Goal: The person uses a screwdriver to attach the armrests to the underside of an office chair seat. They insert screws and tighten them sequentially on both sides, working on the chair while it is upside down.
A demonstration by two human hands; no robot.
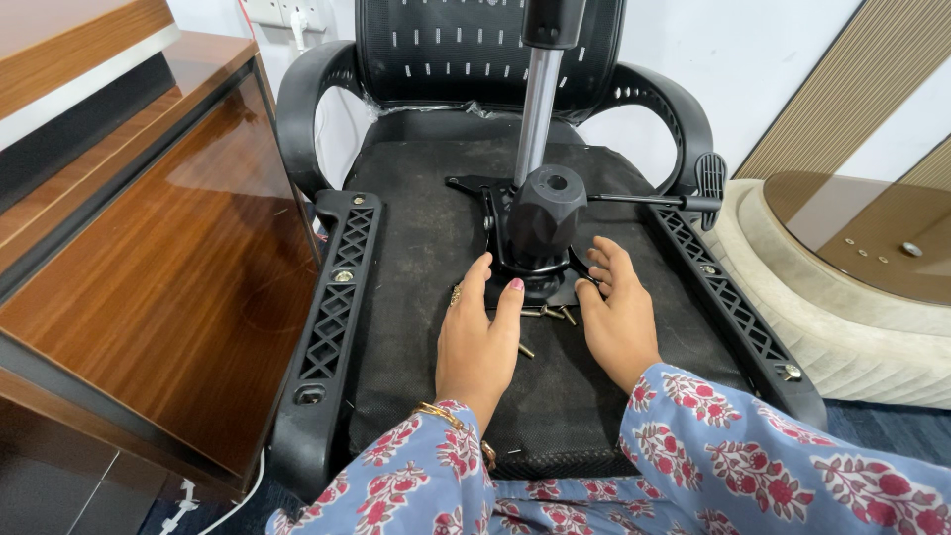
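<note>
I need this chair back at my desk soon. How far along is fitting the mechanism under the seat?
Done: the black mechanism plate with its gas cylinder sits on the upturned seat underside, and both armrest brackets look bolted on. In hand: the left hand and right hand rest flat beside the plate. Left: loose screws lie between the hands, so the plate seems not fully fastened.
</note>
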